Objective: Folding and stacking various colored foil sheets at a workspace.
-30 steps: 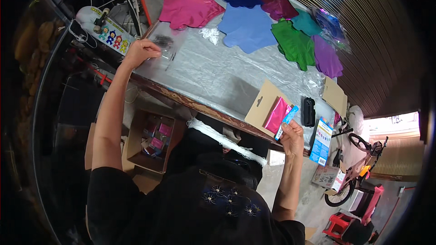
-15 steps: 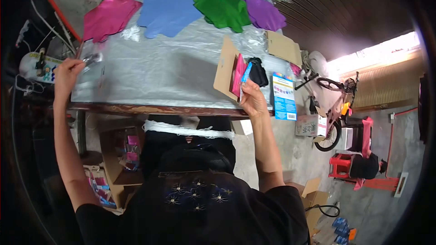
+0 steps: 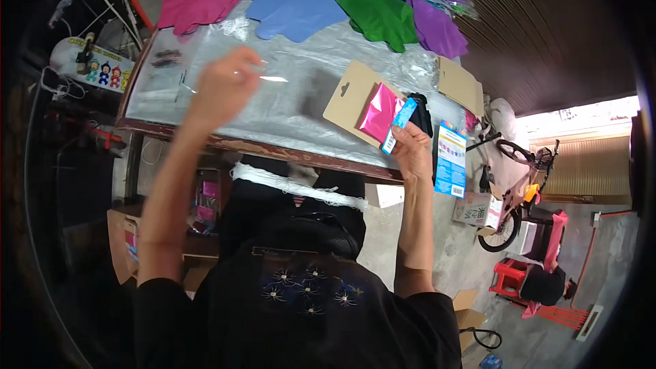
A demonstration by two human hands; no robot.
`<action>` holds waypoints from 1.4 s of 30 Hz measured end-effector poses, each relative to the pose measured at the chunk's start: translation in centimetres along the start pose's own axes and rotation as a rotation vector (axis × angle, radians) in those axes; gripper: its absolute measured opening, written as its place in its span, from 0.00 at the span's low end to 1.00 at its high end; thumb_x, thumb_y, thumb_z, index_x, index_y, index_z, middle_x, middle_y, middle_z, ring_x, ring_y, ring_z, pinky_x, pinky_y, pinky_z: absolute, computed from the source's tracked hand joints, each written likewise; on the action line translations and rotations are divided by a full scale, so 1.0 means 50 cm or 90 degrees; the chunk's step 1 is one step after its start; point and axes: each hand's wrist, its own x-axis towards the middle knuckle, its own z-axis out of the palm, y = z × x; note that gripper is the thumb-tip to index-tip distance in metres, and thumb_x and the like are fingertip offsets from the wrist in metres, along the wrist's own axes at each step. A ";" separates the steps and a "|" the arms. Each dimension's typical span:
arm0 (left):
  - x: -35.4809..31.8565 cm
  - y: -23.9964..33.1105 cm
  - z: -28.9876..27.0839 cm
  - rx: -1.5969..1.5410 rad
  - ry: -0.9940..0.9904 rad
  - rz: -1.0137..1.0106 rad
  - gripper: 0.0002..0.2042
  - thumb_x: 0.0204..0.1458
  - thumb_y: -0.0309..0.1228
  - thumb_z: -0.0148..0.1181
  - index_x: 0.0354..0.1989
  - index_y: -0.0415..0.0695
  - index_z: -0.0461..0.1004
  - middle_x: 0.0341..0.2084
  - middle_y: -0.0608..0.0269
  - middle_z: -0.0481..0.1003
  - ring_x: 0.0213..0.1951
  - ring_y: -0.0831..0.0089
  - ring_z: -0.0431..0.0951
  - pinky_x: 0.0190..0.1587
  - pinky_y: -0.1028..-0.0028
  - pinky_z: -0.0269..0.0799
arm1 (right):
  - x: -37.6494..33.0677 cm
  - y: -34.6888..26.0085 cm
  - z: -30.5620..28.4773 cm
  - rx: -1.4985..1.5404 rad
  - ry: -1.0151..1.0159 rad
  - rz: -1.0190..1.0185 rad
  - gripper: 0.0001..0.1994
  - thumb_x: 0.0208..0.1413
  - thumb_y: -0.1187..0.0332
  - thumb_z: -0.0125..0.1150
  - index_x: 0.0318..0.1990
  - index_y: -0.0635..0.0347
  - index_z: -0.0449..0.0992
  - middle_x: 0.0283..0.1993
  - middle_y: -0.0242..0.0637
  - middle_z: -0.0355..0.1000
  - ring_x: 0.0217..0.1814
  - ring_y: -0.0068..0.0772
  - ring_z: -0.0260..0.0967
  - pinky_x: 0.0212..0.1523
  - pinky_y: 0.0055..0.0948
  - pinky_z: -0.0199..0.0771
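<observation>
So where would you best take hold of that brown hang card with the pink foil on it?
Grip the brown card at its near right corner, coming from the table's front edge, much as the right hand sits now. That corner overhangs toward the person; the pink foil covers the middle, and the far end with the hang hole lies flat.

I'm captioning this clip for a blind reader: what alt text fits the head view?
Seen from above, a person's right hand holds a brown card with a pink foil piece at the edge of a plastic-covered table, while the left hand lifts a clear plastic sleeve. Coloured foil shapes lie along the far side.
</observation>
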 end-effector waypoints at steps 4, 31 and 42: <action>0.007 0.019 0.152 -0.016 -0.109 -0.183 0.10 0.54 0.29 0.66 0.41 0.38 0.77 0.25 0.64 0.78 0.25 0.76 0.75 0.30 0.72 0.72 | -0.009 -0.021 -0.007 -0.065 0.042 0.000 0.08 0.56 0.76 0.65 0.43 0.66 0.81 0.37 0.37 0.81 0.37 0.29 0.80 0.38 0.32 0.83; 0.010 0.006 0.201 -0.006 -0.212 -0.181 0.16 0.43 0.37 0.75 0.36 0.43 0.78 0.20 0.68 0.73 0.25 0.76 0.72 0.29 0.71 0.69 | 0.053 -0.043 -0.024 -0.237 -0.020 0.190 0.04 0.53 0.80 0.67 0.36 0.67 0.82 0.32 0.36 0.81 0.30 0.25 0.78 0.31 0.25 0.79; 0.025 0.027 0.191 -0.013 -0.239 -0.224 0.13 0.45 0.37 0.74 0.30 0.43 0.78 0.18 0.70 0.73 0.23 0.80 0.71 0.27 0.73 0.67 | 0.066 -0.049 -0.030 -0.260 -0.042 0.229 0.05 0.51 0.80 0.67 0.36 0.66 0.83 0.32 0.36 0.81 0.30 0.26 0.79 0.32 0.27 0.80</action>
